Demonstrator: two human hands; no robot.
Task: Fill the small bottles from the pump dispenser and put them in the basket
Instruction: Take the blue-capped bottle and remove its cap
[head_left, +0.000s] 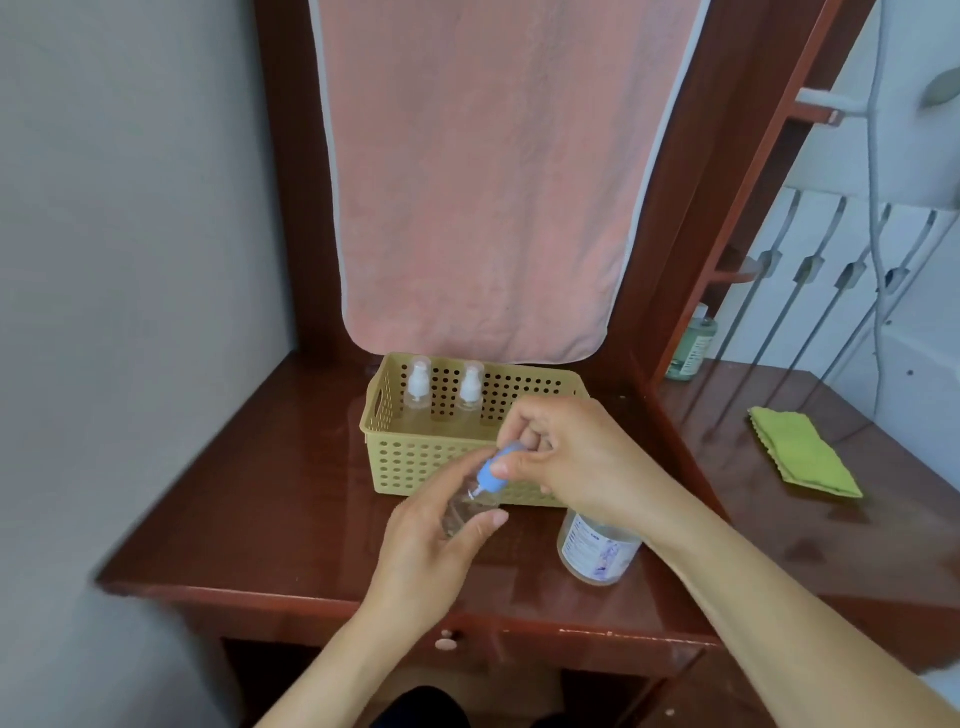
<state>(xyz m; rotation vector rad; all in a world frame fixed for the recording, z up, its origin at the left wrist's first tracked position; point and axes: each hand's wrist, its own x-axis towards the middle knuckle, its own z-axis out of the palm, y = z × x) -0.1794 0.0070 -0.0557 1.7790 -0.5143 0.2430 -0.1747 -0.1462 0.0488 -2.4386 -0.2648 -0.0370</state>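
My left hand (436, 540) grips a small clear bottle (467, 512), tilted, just in front of the yellow perforated basket (415, 462). My right hand (566, 457) pinches the bottle's blue cap (493, 475) at its top. Two small clear bottles with white spray tops (418, 387) (471, 389) stand upright in the basket's back left part. The large clear pump dispenser bottle (597, 551) with a printed label stands on the table under my right wrist; its pump head is hidden by my hand.
The dark red wooden table (260, 519) has a front edge near me and a drawer knob (445, 644) below. A pink towel (478, 182) hangs behind the basket. A green cloth (802, 452) lies at right, and a green bottle (691, 345) stands far right.
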